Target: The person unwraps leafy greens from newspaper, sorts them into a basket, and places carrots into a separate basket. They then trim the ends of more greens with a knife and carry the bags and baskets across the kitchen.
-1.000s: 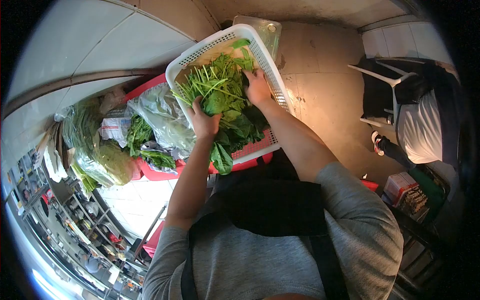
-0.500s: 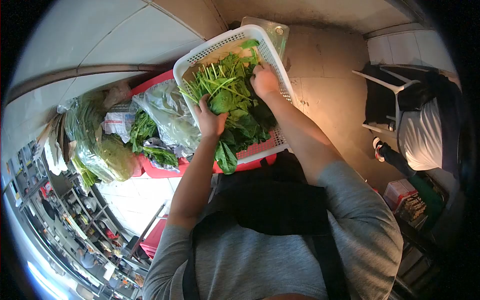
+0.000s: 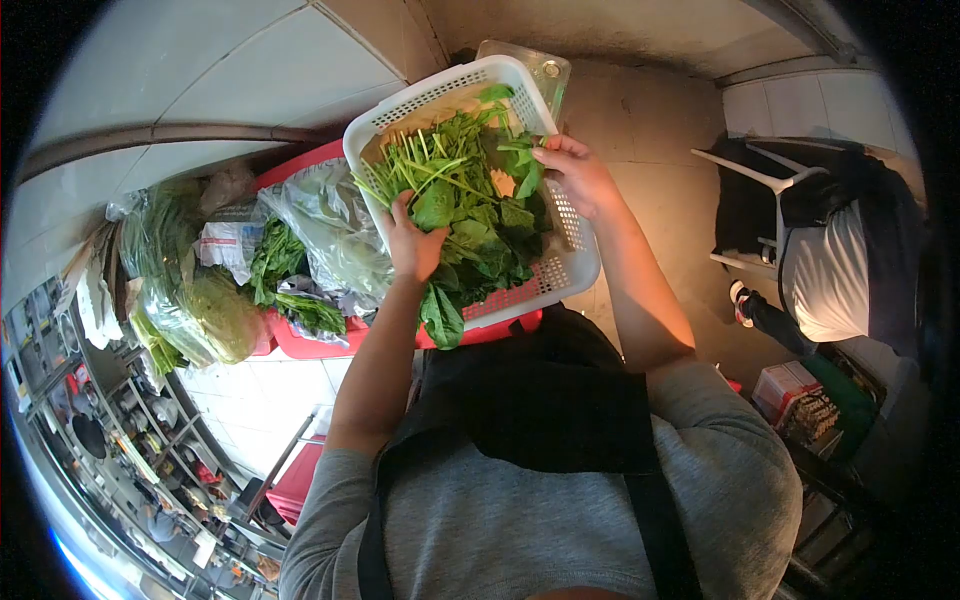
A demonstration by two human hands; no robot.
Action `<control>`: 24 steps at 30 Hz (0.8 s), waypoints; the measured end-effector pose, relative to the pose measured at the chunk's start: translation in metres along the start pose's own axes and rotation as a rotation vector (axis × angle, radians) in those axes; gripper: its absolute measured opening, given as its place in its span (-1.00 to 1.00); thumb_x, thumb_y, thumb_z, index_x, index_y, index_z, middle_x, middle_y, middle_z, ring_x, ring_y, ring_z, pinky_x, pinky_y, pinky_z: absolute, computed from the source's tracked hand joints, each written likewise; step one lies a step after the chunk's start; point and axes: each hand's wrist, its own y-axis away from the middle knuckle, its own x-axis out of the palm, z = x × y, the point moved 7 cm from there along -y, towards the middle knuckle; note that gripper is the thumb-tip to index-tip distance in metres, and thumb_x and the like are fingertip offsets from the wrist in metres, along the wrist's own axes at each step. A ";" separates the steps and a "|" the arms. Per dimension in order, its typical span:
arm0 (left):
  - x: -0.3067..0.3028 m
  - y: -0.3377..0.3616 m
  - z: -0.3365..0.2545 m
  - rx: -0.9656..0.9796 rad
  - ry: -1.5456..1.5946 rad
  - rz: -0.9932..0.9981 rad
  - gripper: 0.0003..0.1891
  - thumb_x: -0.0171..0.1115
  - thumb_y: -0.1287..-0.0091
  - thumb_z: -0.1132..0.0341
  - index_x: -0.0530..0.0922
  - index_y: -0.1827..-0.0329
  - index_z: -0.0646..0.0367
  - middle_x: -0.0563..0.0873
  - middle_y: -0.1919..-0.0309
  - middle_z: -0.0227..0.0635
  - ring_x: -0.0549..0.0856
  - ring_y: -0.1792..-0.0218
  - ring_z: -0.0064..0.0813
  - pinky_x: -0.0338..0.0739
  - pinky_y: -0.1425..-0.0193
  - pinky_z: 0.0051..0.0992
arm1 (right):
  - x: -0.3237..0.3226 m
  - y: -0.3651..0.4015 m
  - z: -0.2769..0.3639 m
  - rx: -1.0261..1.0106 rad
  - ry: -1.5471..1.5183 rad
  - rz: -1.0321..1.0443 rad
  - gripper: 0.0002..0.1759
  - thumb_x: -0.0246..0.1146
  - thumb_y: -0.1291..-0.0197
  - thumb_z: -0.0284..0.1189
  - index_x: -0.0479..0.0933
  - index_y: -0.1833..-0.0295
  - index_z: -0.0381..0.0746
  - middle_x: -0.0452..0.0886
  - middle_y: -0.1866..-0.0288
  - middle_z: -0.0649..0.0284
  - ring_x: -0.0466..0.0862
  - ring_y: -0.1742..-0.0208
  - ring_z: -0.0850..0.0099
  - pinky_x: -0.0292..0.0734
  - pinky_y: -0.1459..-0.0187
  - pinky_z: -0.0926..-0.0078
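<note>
A white perforated plastic basket (image 3: 572, 268) holds a heap of leafy greens (image 3: 470, 225), with stems toward the upper left and broad leaves at the near side. My left hand (image 3: 415, 245) rests against the left side of the heap, thumb and fingers spread. Over the basket's right rim, my right hand (image 3: 578, 178) pinches a leafy sprig (image 3: 522, 162) between thumb and fingers. A pale patch of basket bottom shows between the sprig and the heap.
Left of the basket, plastic bags of vegetables (image 3: 330, 225) and loose green bunches (image 3: 278, 262) lie on a red surface (image 3: 310, 345). A clear container (image 3: 552, 72) stands behind. To the right are a white-framed chair (image 3: 775, 182), a seated person (image 3: 830, 275) and a box (image 3: 785, 390).
My right hand has moved right from inside the basket to its rim, drawing a leafy sprig away from the heap. My left hand stays at the heap's left side.
</note>
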 end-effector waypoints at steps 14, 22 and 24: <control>0.009 -0.004 0.016 -0.010 0.055 -0.028 -0.22 0.47 0.17 0.39 0.32 -0.22 0.06 0.41 -0.06 0.04 0.49 -0.07 0.07 0.41 -0.19 -0.22 | 0.057 -0.054 -0.073 -0.039 1.270 -0.105 -0.64 0.36 0.01 -0.29 0.60 0.09 -0.21 0.65 0.18 0.00 0.64 0.13 0.04 0.53 0.07 0.20; 0.004 -0.002 0.005 -0.001 0.004 -0.017 -0.24 0.48 0.12 0.34 0.32 -0.22 0.08 0.43 -0.03 0.01 0.49 -0.07 0.03 0.41 -0.19 -0.23 | 0.033 -0.014 -0.004 -0.251 1.049 -0.210 -0.78 0.35 0.03 -0.36 0.57 0.29 -0.26 0.64 0.33 -0.02 0.64 0.29 0.07 0.53 0.22 0.20; 0.003 -0.003 0.008 0.018 0.001 -0.025 -0.24 0.47 0.12 0.34 0.31 -0.23 0.06 0.43 -0.02 0.01 0.48 -0.06 0.06 0.42 -0.17 -0.22 | 0.031 -0.005 0.016 -0.288 0.961 -0.210 -0.77 0.36 0.04 -0.36 0.56 0.29 -0.25 0.64 0.34 0.00 0.65 0.30 0.11 0.53 0.23 0.25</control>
